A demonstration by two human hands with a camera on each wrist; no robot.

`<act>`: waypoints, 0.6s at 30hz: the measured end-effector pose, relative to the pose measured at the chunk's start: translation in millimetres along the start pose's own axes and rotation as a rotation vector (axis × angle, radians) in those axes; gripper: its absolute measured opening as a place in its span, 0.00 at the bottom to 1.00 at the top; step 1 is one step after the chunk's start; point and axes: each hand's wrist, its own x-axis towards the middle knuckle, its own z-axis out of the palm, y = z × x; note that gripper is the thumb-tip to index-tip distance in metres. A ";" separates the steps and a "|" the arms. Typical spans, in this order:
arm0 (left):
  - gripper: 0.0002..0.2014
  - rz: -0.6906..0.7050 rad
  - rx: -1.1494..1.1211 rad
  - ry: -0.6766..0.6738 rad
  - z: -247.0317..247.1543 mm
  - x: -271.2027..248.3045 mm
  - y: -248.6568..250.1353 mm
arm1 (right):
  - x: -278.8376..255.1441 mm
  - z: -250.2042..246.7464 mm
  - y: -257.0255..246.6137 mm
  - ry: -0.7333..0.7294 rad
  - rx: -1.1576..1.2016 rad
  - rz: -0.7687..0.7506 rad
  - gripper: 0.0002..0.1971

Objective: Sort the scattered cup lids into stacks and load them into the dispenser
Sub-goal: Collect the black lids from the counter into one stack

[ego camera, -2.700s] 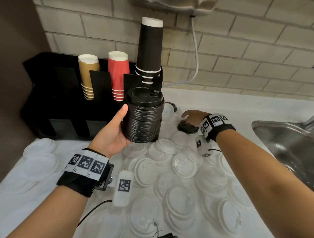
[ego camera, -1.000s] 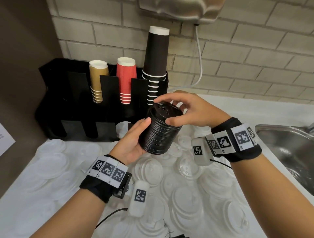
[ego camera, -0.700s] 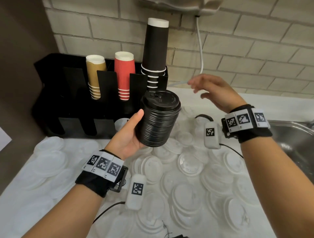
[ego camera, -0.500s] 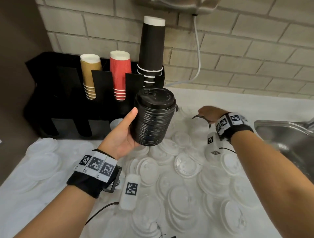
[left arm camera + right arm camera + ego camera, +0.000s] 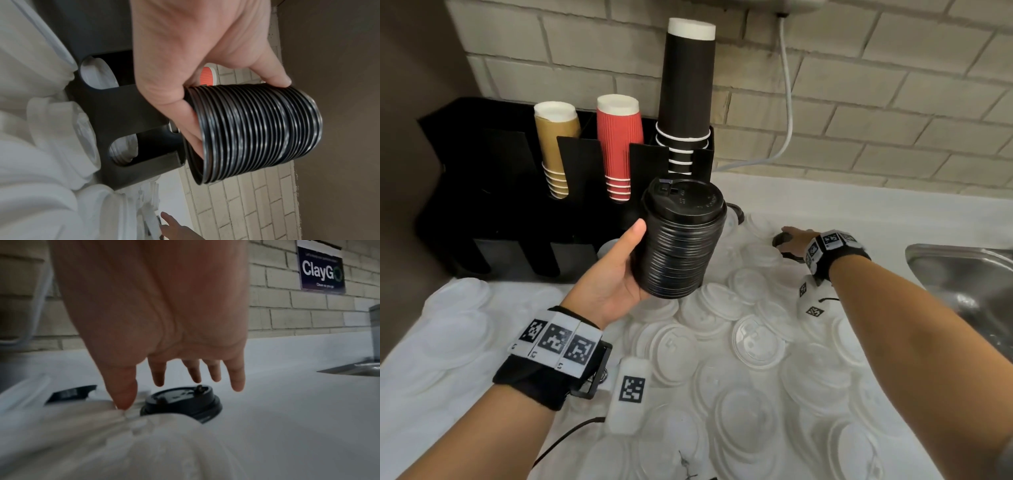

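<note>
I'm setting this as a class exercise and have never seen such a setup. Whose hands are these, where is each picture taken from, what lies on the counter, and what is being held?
There is no machine: a person works bare-handed, wearing a camera on the head and one on each wrist. The wide picture is the head view; the two close-ups look along each hand. The left hand grips a stack of black lids. The right hand reaches with spread fingers over a single black lid, not gripping it. White lids lie scattered over the counter. Behind stands a black dispenser holding paper cups, beside a sink.
</note>
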 end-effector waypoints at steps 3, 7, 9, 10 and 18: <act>0.25 0.010 0.002 0.011 -1.6 0.4 1.9 | 7.6 6.2 1.5 0.027 0.071 -0.003 0.31; 0.28 0.009 -0.005 0.035 -4.4 1.4 4.6 | 9.8 6.4 2.4 0.034 0.027 -0.016 0.26; 0.28 0.011 -0.006 0.017 -5.7 0.6 5.6 | 9.6 -0.7 3.4 0.058 0.023 0.003 0.25; 0.27 0.011 -0.007 0.006 -5.7 0.1 6.0 | 6.6 -5.6 2.6 0.091 0.063 0.033 0.25; 0.26 0.021 0.002 -0.010 -0.1 -2.3 1.0 | -65.8 -54.0 -35.0 0.476 1.488 -0.089 0.10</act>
